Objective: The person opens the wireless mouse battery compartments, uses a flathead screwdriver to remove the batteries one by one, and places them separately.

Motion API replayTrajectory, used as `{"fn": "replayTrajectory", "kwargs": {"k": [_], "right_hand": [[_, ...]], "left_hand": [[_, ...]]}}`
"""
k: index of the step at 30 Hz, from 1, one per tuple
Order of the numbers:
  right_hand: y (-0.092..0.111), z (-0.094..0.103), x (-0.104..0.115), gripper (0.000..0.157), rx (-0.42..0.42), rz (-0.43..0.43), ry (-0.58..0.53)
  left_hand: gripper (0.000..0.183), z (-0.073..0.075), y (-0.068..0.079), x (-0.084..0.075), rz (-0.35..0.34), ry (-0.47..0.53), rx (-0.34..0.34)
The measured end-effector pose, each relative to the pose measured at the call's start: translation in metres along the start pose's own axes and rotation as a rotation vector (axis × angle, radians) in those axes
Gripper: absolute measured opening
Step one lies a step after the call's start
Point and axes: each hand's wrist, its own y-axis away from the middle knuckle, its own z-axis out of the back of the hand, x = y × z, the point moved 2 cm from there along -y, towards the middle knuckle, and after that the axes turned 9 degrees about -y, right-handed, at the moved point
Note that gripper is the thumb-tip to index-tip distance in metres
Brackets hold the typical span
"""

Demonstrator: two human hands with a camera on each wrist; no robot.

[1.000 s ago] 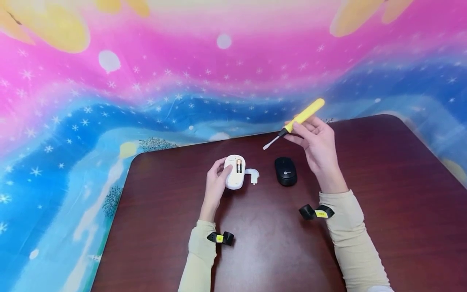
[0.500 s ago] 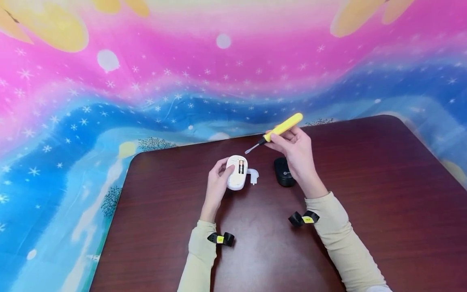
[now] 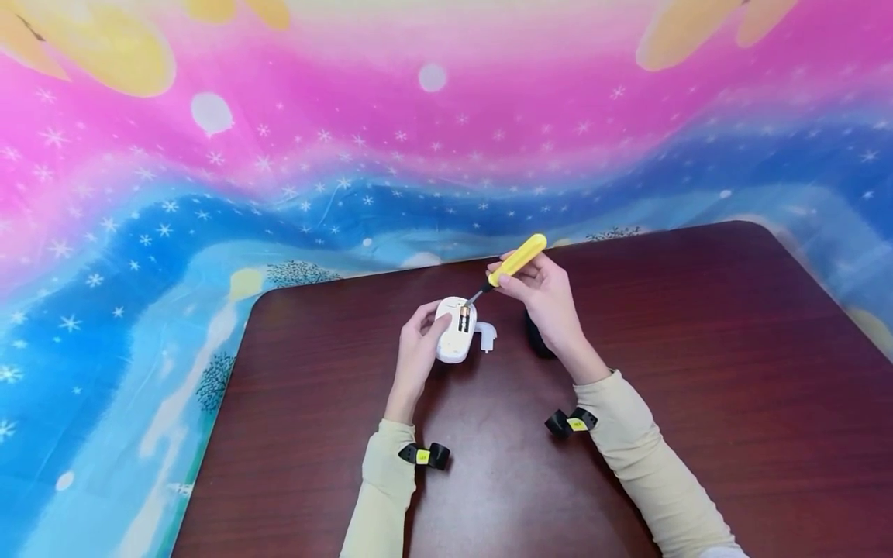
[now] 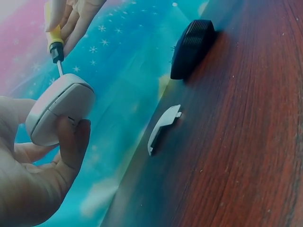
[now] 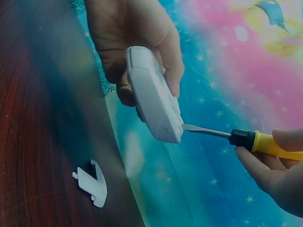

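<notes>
My left hand point(image 3: 418, 345) grips a white computer mouse point(image 3: 452, 341) by its sides, underside up, above the table. A battery point(image 3: 464, 319) sits in the mouse's uncovered slot. With thumb and fingers, my right hand point(image 3: 551, 302) holds a yellow-handled flat screwdriver point(image 3: 518, 260), slanted down to the left. In the head view its tip is at the upper end of the battery slot. The right wrist view shows the blade point(image 5: 206, 130) at the mouse's end; whether it touches the battery I cannot tell.
A white battery cover point(image 3: 486, 336) lies on the dark wooden table point(image 3: 335, 434), right of the white mouse. Behind my right hand is a black mouse point(image 4: 193, 49), partly hidden in the head view. A patterned cloth point(image 3: 314, 155) hangs beyond the table's far edge.
My right hand has moved left and down, bringing the screwdriver's tip from open air to the white mouse's battery slot. The left hand has shifted the mouse slightly right.
</notes>
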Motion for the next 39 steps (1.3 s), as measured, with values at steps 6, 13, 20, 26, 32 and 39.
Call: {"fn": "replayTrajectory", "kwargs": {"k": [6, 13, 20, 26, 32, 39], "right_hand": [[0.002, -0.004, -0.005, 0.027, 0.069, 0.094, 0.196], [0.008, -0.015, -0.008, 0.024, 0.167, 0.230, 0.489], [0.011, -0.018, -0.010, 0.025, 0.227, 0.281, 0.544], [0.008, -0.014, -0.016, 0.025, 0.208, 0.234, 0.437], [0.005, -0.012, -0.025, 0.024, 0.146, 0.193, 0.355], [0.002, -0.010, -0.029, 0.026, 0.110, 0.214, 0.277]], "left_hand": [[0.033, 0.001, 0.001, -0.001, 0.027, -0.024, -0.021], [0.033, 0.000, 0.002, -0.003, 0.070, -0.092, -0.058], [0.031, -0.002, 0.001, -0.002, 0.057, -0.087, -0.075], [0.031, -0.006, 0.000, -0.002, 0.037, -0.087, -0.031], [0.033, -0.008, 0.002, -0.003, 0.022, -0.031, -0.018], [0.035, -0.008, 0.001, -0.002, 0.030, 0.024, -0.021]]}}
